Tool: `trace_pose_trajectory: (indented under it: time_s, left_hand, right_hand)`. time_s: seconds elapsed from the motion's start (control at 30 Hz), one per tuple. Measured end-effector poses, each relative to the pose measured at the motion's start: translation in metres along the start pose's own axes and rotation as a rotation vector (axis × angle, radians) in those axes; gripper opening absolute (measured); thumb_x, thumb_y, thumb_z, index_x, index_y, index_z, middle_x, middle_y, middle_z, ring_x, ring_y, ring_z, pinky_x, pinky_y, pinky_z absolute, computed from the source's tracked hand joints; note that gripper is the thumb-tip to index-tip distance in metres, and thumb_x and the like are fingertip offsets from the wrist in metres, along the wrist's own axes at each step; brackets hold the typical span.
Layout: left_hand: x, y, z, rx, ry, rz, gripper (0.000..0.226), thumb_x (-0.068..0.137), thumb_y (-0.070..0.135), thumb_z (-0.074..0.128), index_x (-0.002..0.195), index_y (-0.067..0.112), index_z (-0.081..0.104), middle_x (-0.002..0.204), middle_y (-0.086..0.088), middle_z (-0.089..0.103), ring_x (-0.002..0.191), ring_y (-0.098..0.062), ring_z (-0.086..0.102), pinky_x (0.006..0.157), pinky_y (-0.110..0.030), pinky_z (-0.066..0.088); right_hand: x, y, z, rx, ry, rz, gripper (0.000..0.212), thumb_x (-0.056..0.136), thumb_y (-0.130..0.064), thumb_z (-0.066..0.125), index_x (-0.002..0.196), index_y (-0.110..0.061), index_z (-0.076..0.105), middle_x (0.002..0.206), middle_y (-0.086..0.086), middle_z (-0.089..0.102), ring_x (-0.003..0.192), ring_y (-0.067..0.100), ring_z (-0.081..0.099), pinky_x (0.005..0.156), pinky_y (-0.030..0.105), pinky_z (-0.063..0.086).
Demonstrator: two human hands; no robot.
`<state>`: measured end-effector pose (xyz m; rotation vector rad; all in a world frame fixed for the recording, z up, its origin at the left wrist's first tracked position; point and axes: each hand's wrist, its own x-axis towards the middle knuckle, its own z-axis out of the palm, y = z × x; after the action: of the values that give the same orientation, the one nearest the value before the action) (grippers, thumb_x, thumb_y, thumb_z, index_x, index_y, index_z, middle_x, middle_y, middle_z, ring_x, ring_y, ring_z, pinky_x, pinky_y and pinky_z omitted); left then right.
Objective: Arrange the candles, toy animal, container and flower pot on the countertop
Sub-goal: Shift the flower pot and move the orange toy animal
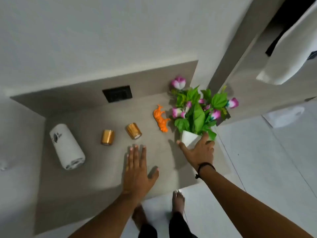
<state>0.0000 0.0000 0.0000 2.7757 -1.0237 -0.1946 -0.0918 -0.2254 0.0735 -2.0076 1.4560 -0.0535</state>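
A white flower pot (188, 137) with green leaves and pink flowers stands at the right end of the grey countertop (96, 177). My right hand (199, 152) wraps around the pot's near side. An orange toy animal (161, 118) lies just left of the plant. Two gold candles (107, 137) (134, 131) lie on their sides in the middle. A white container (66, 148) lies on its side at the left. My left hand (138, 167) rests flat on the counter, fingers spread, holding nothing, just in front of the candles.
A black socket plate (117, 93) is set in the back wall behind the counter. The counter's right edge drops to a white tiled floor (267, 160). My bare feet (178, 201) stand at the counter's front edge. A white door (291, 48) hangs at the upper right.
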Motion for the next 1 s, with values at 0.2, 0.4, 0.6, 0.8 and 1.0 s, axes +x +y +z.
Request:
trace_pose_trajectory:
  time_s: [0.2, 0.4, 0.6, 0.8, 1.0]
  left_hand:
    - [-0.003, -0.008, 0.035, 0.048, -0.053, 0.007, 0.100, 0.098, 0.077, 0.042, 0.177, 0.021, 0.017, 0.184, -0.017, 0.019, 0.171, -0.039, 0.017, 0.139, -0.060, 0.012]
    - [-0.006, -0.013, 0.049, 0.027, 0.012, 0.009, 0.097, 0.099, 0.078, 0.035, 0.177, 0.024, 0.014, 0.186, -0.013, 0.013, 0.173, -0.035, 0.009, 0.138, -0.062, 0.014]
    - [-0.002, -0.013, 0.054, 0.039, 0.026, -0.001, 0.097, 0.099, 0.080, 0.033, 0.177, 0.026, 0.012, 0.186, -0.011, 0.013, 0.172, -0.035, 0.011, 0.138, -0.062, 0.011]
    - [0.001, -0.010, 0.052, 0.037, 0.033, 0.001, 0.098, 0.098, 0.079, 0.039, 0.177, 0.026, 0.013, 0.185, -0.013, 0.016, 0.172, -0.036, 0.012, 0.138, -0.062, 0.011]
    - [0.002, -0.008, 0.053, 0.019, 0.063, -0.018, 0.097, 0.098, 0.078, 0.042, 0.176, 0.026, 0.019, 0.184, -0.014, 0.020, 0.171, -0.038, 0.016, 0.137, -0.064, 0.016]
  right_hand:
    - [0.020, 0.014, 0.035, 0.250, 0.124, -0.081, 0.085, 0.078, -0.052, 0.085, 0.140, -0.017, 0.040, 0.116, 0.009, 0.050, 0.107, 0.041, 0.060, 0.081, 0.038, 0.044]
    - [0.033, 0.035, 0.044, 0.417, 0.248, -0.186, 0.083, 0.076, -0.040, 0.092, 0.139, -0.016, 0.045, 0.123, 0.012, 0.066, 0.110, 0.030, 0.065, 0.092, 0.045, 0.055]
    - [0.073, 0.022, 0.061, 0.615, 0.259, -0.219, 0.085, 0.072, -0.013, 0.092, 0.136, -0.019, 0.038, 0.116, -0.001, 0.069, 0.100, 0.010, 0.073, 0.085, 0.024, 0.060]
    - [0.123, -0.011, 0.068, 0.656, 0.250, -0.263, 0.092, 0.073, -0.014, 0.083, 0.149, -0.014, 0.032, 0.116, 0.003, 0.071, 0.087, 0.001, 0.070, 0.078, 0.015, 0.056]
    - [0.161, -0.036, 0.074, 0.628, 0.283, -0.328, 0.083, 0.076, -0.015, 0.085, 0.146, -0.010, 0.040, 0.118, -0.022, 0.061, 0.103, -0.026, 0.059, 0.087, -0.002, 0.044]
